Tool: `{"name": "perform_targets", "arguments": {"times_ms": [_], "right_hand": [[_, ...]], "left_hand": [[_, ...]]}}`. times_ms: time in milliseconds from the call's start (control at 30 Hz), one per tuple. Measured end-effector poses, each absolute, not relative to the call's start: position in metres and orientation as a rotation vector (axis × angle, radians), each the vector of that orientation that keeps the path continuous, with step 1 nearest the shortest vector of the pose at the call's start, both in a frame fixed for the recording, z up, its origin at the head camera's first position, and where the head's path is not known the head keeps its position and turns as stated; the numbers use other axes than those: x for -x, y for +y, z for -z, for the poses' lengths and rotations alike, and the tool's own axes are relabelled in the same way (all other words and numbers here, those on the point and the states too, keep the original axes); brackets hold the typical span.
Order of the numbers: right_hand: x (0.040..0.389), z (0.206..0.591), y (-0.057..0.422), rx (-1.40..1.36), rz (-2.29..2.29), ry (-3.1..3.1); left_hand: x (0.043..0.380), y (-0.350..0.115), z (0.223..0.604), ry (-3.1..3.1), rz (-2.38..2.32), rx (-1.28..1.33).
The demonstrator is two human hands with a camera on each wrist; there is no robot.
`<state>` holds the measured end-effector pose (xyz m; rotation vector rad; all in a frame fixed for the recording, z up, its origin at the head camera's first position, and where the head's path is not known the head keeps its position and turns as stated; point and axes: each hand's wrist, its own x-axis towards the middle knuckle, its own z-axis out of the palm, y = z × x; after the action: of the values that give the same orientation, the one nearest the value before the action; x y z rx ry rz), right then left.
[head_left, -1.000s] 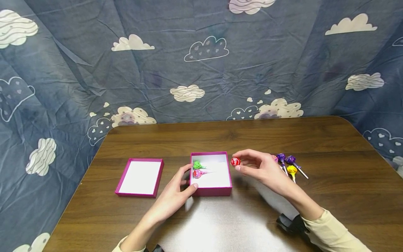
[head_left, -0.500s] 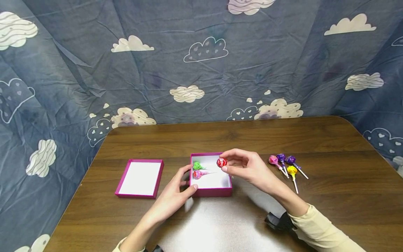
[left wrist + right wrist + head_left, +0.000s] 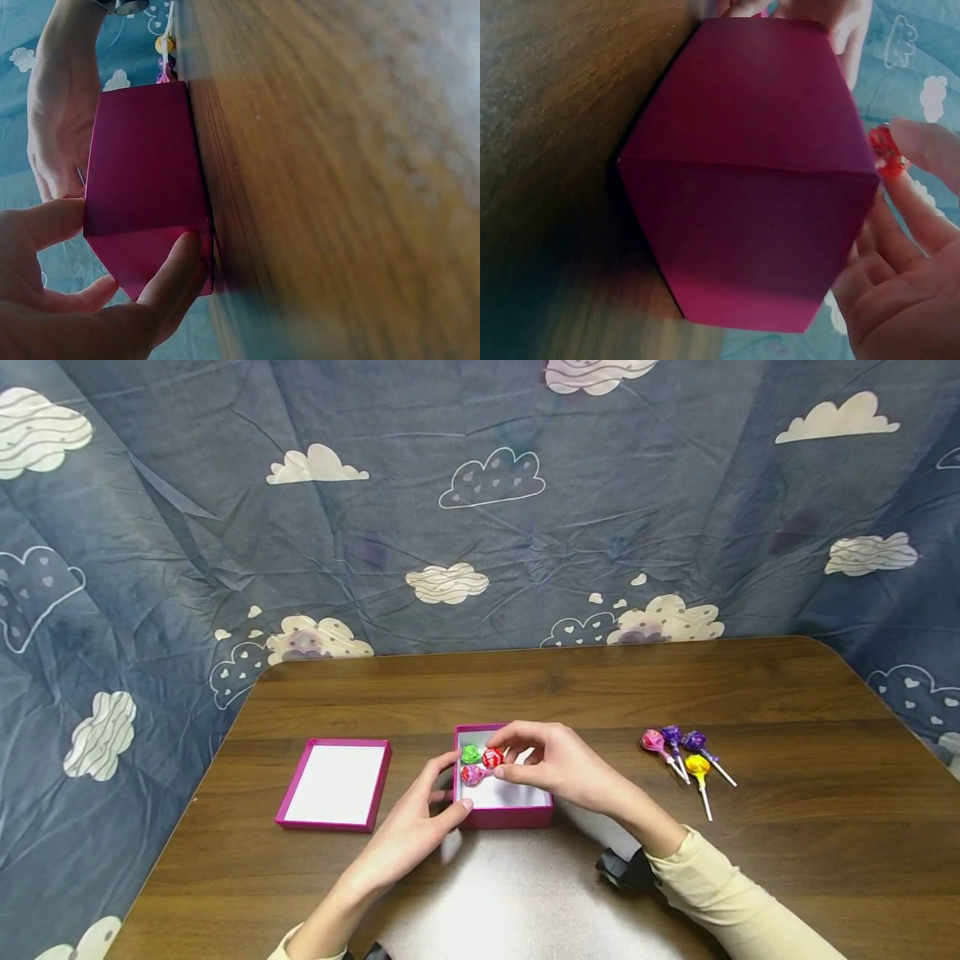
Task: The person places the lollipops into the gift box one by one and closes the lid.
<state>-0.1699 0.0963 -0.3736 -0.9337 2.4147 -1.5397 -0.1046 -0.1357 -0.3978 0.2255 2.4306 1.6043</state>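
Observation:
In the head view a magenta box (image 3: 510,817) with a white inside stands uncovered on the table. My left hand (image 3: 416,827) grips its left side, thumb at the near corner and fingers toward the far one. Between the thumb and fingers of my right hand (image 3: 562,770) is a red-wrapped lollipop (image 3: 492,758), over the box's left part. Its stick is hidden by the hand. Beside it in the box lie a green lollipop (image 3: 470,754) and a pink one (image 3: 472,775), heads to the left. The right wrist view has the red lollipop (image 3: 887,152) just beyond the box's rim.
Left of the box lies its magenta lid (image 3: 333,783), white inside facing up. To the right a pink lollipop (image 3: 652,741), two purple lollipops (image 3: 696,742) and a yellow lollipop (image 3: 697,766) lie grouped on the wooden table (image 3: 420,693). A cloud-patterned cloth (image 3: 375,543) hangs behind.
My right hand has carried the red lollipop leftward from beside the box to over its left part, near the green and pink ones. The left hand has stayed on the box.

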Motion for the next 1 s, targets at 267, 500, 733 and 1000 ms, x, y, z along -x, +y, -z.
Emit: {"name": "perform_targets", "arguments": {"times_ms": [267,500,733,1000], "right_hand": [[0.173,0.371,0.079,0.994,1.282,2.522],[0.179,0.372,0.067,0.977,1.149,2.513],[0.181,0.373,0.059,1.035,1.02,2.516],[0.18,0.381,0.051,0.999,0.857,2.634]], "left_hand": [[0.105,-0.136,0.397,2.419,-1.616,-0.227],[0.105,-0.136,0.397,2.403,-1.624,-0.23],[0.106,-0.137,0.397,2.403,-1.61,-0.233],[0.104,-0.138,0.397,2.411,-1.606,-0.218]]}}
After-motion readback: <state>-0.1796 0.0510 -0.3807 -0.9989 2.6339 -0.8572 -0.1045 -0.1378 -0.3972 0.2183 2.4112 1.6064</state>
